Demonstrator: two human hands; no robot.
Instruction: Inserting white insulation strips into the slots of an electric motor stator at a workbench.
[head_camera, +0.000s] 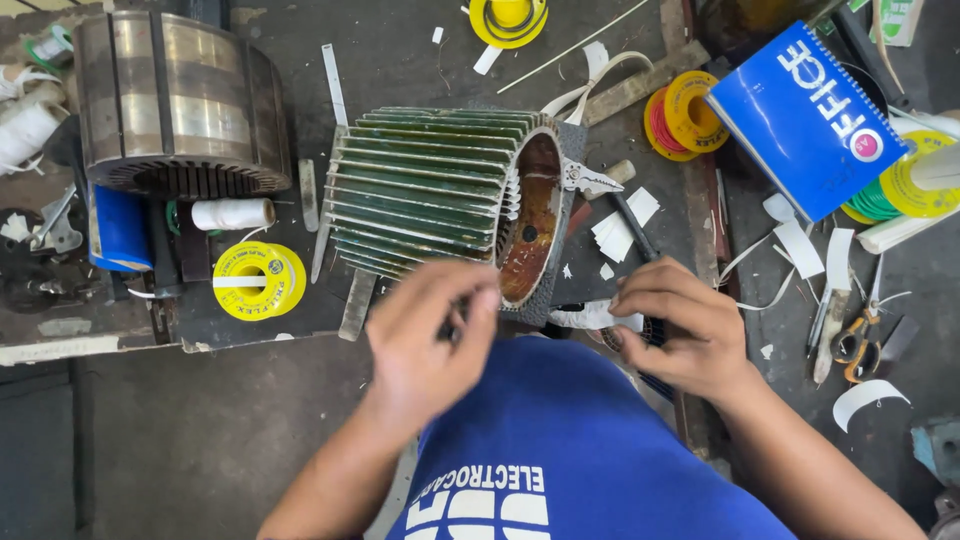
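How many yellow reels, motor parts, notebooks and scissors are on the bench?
Yellow reels: 4
Motor parts: 2, green finned housing, steel core
Blue notebook: 1
Scissors: 1
Total: 8

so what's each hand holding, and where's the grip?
Left hand pinches something small and dark at its fingertips; cannot tell what. Right hand: hold unclear.

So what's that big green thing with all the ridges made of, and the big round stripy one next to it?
The green ribbed housing looks like cast metal under worn green paint; its open end shows rusty brown inside. The round stack looks like bare metal, probably steel, with shiny grey and brownish bands and slotted teeth along its edge. Both are guesses from colour and shine.
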